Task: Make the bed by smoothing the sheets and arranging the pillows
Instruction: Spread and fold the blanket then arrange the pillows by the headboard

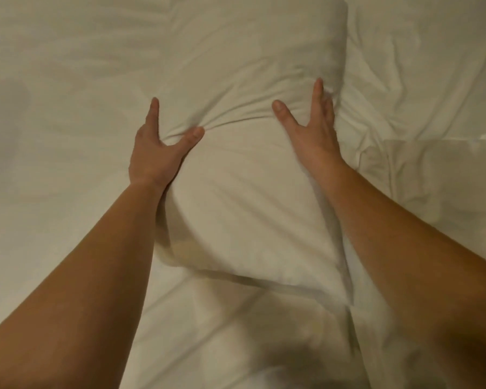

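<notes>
White bedding fills the whole view: a creased sheet [54, 80] spreads across the mattress, smoother on the left and more rumpled on the right. The pillow [244, 178], in a white case, lies on the sheet in the middle of the view, its long side running away from the person and its near corner sagging toward the bottom. Both bare forearms reach in from the lower corners and bracket it. The left hand [156, 155] is against the pillow's left edge, fingers straight and pointing away, with the thumb spread wide and pressing into the top, where the fabric bunches into small creases. The right hand [313, 138] lies on the pillow's right edge in the same way, straight fingers held close together along the seam and the thumb splayed inward on the case; how the lower fingers lie cannot be told, as they sink into the fabric. Just right of the right wrist lies a flat white fold of bedding [438, 175]; whether it is a second pillow or turned-back sheet is unclear.
</notes>
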### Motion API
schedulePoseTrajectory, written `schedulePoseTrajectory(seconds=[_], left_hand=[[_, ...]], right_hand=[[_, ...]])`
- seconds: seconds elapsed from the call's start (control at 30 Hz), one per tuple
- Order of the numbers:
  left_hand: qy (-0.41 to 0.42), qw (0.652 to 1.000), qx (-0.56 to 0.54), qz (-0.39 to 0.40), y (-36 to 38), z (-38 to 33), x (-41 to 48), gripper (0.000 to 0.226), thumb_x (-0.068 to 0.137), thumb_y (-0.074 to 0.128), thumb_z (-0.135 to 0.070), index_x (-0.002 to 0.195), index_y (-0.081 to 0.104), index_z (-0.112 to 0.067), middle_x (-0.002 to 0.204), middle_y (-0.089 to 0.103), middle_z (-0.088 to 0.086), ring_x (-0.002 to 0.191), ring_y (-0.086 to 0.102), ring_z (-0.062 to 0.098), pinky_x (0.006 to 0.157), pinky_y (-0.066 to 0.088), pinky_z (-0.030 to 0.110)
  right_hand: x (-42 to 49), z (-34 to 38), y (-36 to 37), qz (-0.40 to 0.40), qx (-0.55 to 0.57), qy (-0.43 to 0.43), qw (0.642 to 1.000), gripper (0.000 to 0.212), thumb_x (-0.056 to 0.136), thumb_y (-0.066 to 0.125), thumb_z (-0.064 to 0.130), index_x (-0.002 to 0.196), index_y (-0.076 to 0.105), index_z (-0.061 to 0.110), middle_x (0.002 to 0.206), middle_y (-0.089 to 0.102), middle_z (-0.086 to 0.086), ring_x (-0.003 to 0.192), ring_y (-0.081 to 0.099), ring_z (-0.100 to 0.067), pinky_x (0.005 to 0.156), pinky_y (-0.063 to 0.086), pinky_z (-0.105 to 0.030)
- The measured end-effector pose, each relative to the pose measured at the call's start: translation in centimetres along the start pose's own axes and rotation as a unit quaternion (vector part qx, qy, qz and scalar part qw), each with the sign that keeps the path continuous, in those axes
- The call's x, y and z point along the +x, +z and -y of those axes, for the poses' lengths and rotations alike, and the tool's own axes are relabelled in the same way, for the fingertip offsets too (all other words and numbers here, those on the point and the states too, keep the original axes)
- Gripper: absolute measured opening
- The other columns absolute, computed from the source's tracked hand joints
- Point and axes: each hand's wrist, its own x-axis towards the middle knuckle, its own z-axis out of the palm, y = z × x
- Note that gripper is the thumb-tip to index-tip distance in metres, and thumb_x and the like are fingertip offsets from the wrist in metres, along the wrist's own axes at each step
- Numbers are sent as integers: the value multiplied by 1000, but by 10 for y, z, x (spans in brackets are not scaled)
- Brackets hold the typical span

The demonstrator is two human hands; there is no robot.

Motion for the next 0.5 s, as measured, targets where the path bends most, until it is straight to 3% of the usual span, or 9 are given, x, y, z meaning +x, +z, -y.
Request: schedulePoseTrajectory(seconds=[0.1, 0.27, 0.43, 0.5], left_hand=[[11, 1000, 6, 2, -2, -5, -8, 103, 67, 65, -91, 153, 16, -63, 157, 42, -8, 145, 40, 14, 112, 36, 37], [28, 999, 26, -1, -7, -21, -31, 83, 70, 57, -95, 144, 35, -63, 127, 63, -18, 116, 64, 12, 100, 52, 51], [27, 998, 46, -35, -15, -40, -88, 65, 84, 52, -82, 144, 38, -60, 122, 56, -13, 110, 59, 12, 93, 46, 38], [28, 998, 41, -34, -22, -51, -106, 56, 92, 45, -76, 145, 33, -66, 135, 56, -13, 122, 54, 9, 98, 43, 39]], right_hand=[[-12, 2, 9, 33, 8, -23, 999, 112, 72, 48, 93, 159, -3, 43, 170, 2, 2, 156, 0, -13, 126, 10, -44], [-31, 9, 12, 22, 24, -35, 999, 109, 72, 51, 92, 158, 3, 46, 170, 12, 3, 155, 13, -17, 124, 22, -46], [-64, 28, 3, 14, 63, -65, 996, 113, 67, 57, 92, 158, 12, 44, 165, 26, 3, 150, 28, -19, 121, 31, -44], [-82, 41, -5, 15, 43, -72, 996, 110, 69, 59, 88, 159, 14, 42, 163, 30, 3, 149, 28, -24, 121, 29, -44]])
